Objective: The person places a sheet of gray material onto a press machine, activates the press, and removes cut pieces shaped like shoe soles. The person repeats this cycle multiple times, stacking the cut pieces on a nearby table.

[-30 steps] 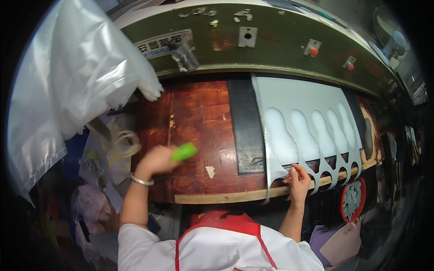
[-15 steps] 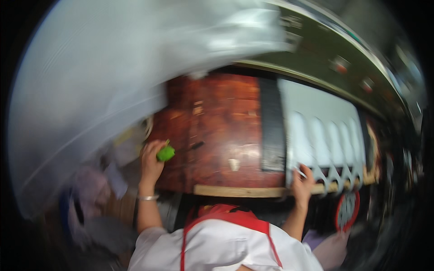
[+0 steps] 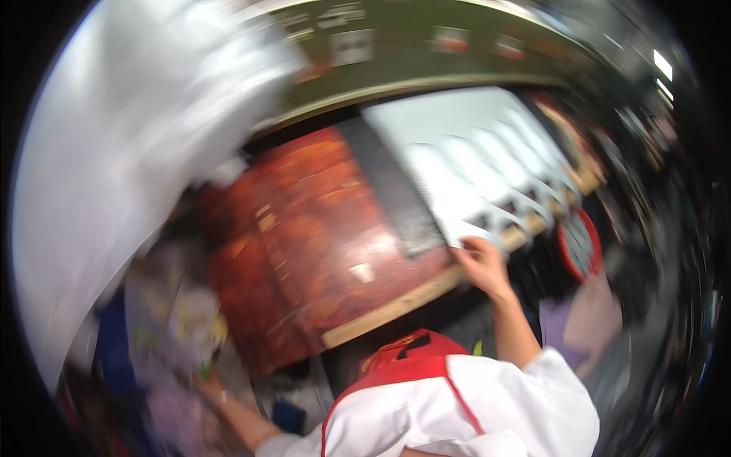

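My left hand (image 3: 207,383), blurred, reaches down at the lower left beside the table, among pale bundled things. A small bright green object (image 3: 205,370) shows at its fingers; blur hides its kind. At the near left corner of a white sheet (image 3: 426,114) is my right hand (image 3: 486,265), its fingers curled and drawn together; I cannot make out what is between them. The sheet lies on the right part of the table and has a row of long rounded shapes along its near side.
The worn red-brown tabletop (image 3: 304,198) has a pale wooden front edge (image 3: 388,314) and a black strip (image 3: 392,190) beside the sheet. A large translucent white sheet (image 3: 137,114) hangs at the left. A red-rimmed round thing (image 3: 580,244) sits below the table's right end.
My left hand has swung down and left, off the table side, with the green object at its fingers. My right hand stays by the white sheet's near corner. The whole view has turned.
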Demonstrator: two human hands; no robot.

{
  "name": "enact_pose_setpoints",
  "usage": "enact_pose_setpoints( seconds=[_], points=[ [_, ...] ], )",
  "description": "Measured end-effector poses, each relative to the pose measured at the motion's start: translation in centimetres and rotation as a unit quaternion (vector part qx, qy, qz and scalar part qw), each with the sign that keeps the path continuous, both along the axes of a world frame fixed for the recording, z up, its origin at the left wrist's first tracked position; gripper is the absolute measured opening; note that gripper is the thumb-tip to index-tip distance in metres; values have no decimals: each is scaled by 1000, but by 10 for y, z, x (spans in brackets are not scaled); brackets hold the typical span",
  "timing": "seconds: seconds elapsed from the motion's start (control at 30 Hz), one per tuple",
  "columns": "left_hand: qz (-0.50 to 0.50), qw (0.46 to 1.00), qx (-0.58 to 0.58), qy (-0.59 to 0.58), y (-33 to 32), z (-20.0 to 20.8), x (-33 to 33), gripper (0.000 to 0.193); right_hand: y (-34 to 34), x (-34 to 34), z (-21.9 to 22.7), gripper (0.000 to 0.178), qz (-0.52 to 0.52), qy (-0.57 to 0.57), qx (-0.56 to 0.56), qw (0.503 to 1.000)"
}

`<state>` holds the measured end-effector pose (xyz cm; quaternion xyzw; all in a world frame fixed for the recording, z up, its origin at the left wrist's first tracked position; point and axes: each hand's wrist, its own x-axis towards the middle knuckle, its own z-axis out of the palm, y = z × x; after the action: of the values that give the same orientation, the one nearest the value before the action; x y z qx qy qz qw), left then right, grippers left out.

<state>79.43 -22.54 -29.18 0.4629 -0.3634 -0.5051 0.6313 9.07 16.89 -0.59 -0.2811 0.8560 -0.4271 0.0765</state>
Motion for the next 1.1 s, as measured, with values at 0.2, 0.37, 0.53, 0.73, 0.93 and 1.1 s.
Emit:
enact_pose_setpoints(
  seconds=[0.2,0.37,0.53,0.73,0.93,1.1],
  points=[
    [239,941,-17,-237,17,141,-146,34,35,11,14,28,-61,-24,-39,997],
    [20,969,-96,-225,111,254,-355,33,65,-9,20,29,-125,-19,-31,992],
    [-439,818,-237,-288,226,261,-542,30,91,-73,11,24,-151,40,-102,983],
    [-553,802,-142,-173,300,264,-674,46,181,-253,-2,33,-224,190,-43,955],
    [-218,853,-2,-474,281,279,-720,55,224,-431,-15,39,-256,174,-12,951],
    [-204,826,-95,-517,299,283,-740,43,218,-447,-15,27,-129,27,2,991]
  ],
)
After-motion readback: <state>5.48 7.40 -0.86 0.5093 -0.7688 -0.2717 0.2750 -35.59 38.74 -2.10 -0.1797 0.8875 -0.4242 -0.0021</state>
